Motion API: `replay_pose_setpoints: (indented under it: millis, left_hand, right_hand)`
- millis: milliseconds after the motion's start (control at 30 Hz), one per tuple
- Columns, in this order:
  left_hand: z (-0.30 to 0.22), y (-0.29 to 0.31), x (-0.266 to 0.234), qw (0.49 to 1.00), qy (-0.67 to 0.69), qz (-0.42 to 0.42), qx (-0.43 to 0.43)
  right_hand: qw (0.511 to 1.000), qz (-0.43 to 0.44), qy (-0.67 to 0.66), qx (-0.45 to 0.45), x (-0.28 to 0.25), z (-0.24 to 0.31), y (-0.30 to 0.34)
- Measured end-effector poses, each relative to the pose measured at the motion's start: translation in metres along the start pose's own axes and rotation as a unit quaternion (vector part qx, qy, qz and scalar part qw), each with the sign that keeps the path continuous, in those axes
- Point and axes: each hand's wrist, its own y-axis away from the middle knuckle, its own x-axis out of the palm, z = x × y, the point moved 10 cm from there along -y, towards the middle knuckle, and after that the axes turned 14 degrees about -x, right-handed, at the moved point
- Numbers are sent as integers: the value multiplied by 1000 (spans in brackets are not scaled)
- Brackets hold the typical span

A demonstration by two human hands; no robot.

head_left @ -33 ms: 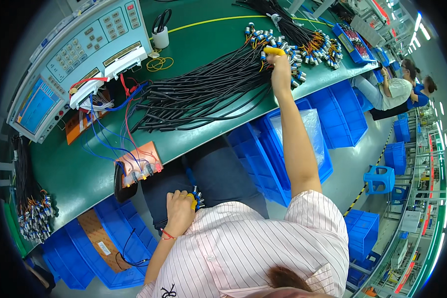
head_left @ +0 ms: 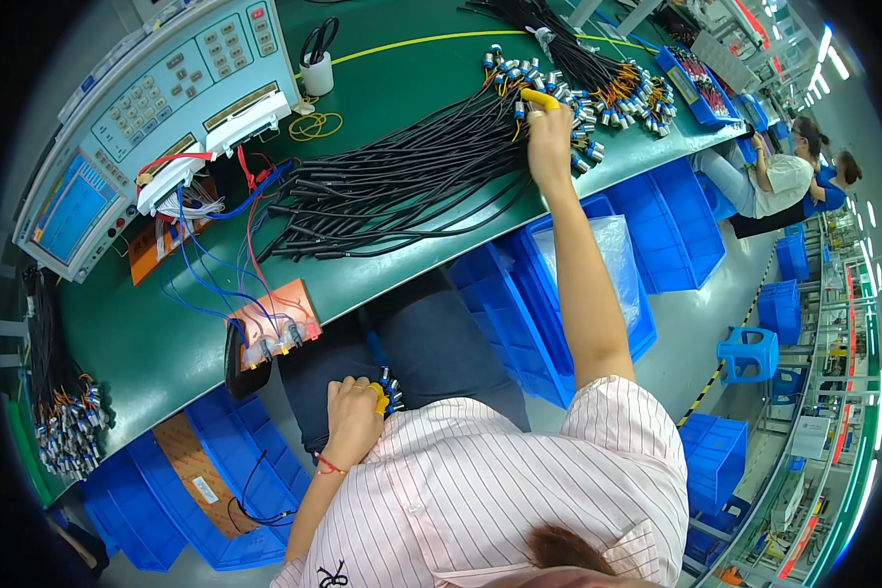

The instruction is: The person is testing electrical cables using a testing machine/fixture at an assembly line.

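Note:
On the green bench lies a long bundle of black cables [head_left: 412,171], its far right end fanning into metal connectors with blue rings [head_left: 510,71]. My right hand [head_left: 551,142] is over that connector end, a yellow cover on one finger; its fingers look bent together, and what they grip is hidden. Down at my lap, my left hand [head_left: 355,416] is closed around several blue-ringed connectors [head_left: 392,390], also with a yellow finger cover. Most of what it holds is hidden under the fingers.
A tester with screen and keys [head_left: 167,88] stands at the left, wired to an orange test board [head_left: 289,318] at the bench edge. A white cup [head_left: 317,76] holds scissors. More cable bundles [head_left: 69,421] hang at the left. Blue crates [head_left: 514,314] stand beneath; two people sit farther right.
My right hand has shifted slightly left over the connectors, and its yellow-covered finger has tilted. My left hand stays at my lap.

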Motion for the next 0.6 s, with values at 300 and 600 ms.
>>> replay_pose_setpoints:
  millis: [300,600]
  left_hand:
    - [21,13,-34,858,491,71,-133]
    - [14,3,-60,769,621,67,-135]
  right_hand:
    - [933,148,-297,-140,-15,226,83]
    - [762,298,-554,150,30,273,167]
